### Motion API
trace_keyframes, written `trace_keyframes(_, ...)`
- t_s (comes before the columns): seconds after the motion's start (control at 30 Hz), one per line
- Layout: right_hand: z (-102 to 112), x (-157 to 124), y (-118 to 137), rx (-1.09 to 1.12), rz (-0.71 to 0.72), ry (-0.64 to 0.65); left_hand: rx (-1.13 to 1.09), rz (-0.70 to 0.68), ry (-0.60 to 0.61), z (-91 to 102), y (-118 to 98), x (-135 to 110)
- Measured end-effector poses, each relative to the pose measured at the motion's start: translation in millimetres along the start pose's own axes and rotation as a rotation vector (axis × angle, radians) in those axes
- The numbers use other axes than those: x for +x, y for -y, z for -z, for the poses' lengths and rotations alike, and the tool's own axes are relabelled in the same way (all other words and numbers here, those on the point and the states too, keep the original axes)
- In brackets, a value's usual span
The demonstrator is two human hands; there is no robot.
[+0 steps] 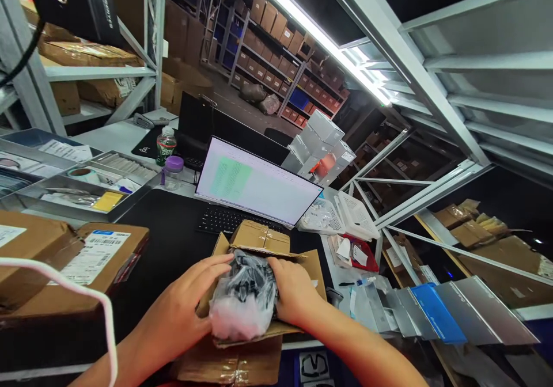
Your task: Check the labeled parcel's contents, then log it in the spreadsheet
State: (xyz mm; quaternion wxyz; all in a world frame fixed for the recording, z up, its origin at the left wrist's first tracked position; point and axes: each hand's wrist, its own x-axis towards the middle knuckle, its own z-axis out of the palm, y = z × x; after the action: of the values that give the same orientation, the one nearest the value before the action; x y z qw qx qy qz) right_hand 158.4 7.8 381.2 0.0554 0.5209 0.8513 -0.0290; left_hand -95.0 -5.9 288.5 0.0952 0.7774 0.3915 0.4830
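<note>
A clear plastic bag [248, 295] with something black and something pale pink-white inside sits in the opening of a cardboard box [317, 269] with raised flaps. My left hand [190, 295] is against the bag's left side, its fingers reaching over the top edge. From the right, my right hand [294, 289] presses on the bag with fingers bent, the tips partly hidden. Between them the two hands hold the bag. Behind it stands a smaller taped carton [261, 237], and one box flap [233, 364] hangs toward me.
A monitor [254, 182] and keyboard [218, 219] stand behind the box. Labelled parcels [97, 254] lie left, near metal trays [108, 182] and a bottle [166, 145]. White baskets [356, 217] and upright grey and blue packages [438, 312] are on the right. A white cable [106, 300] crosses the lower left.
</note>
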Motion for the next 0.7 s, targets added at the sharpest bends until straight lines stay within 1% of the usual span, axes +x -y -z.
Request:
trace_keyframes(0.1,-4.4,-2.7,8.1,-0.265,-0.058,-0.063,0.015,-0.033,-0.025,-2.4,9.0,-4.7)
trace_keyframes(0.17,-14.3,-1.1,9.7,-0.374,-0.077,-0.041,0.031,-0.107,-0.055,-2.8,13.2,-6.1)
trace_keyframes(0.27,-34.0,5.0,7.8,-0.43,-0.038,0.052,0.052,-0.195,-0.103,-1.5,10.8,-1.8)
trace_keyframes(0.33,-44.3,10.6,5.8,-0.443,-0.017,0.093,0.061,-0.207,-0.122,-0.6,3.4,5.4)
trace_keyframes(0.4,-46.9,16.9,3.2,-0.441,0.015,0.092,0.085,-0.2,-0.113,-0.8,-6.3,14.2)
trace_keyframes(0.47,-37.6,22.0,-2.2,-0.389,0.07,0.06,0.129,-0.188,-0.09,-2.4,-15.4,22.6)
trace_keyframes(0.53,-15.4,22.5,-11.6,-0.253,0.163,0.058,0.177,-0.18,-0.071,-4.9,-22.0,29.0)
trace_keyframes(0.63,32.5,9.7,-26.5,0.125,0.322,0.161,0.201,-0.208,-0.028,-8.9,-26.0,35.0)
trace_keyframes(0.67,47.7,2.7,-29.3,0.275,0.328,0.165,0.201,-0.229,0.004,-10.2,-26.4,36.2)
trace_keyframes(0.7,60.3,-4.8,-30.4,0.418,0.309,0.128,0.207,-0.246,0.037,-11.6,-26.6,37.2)
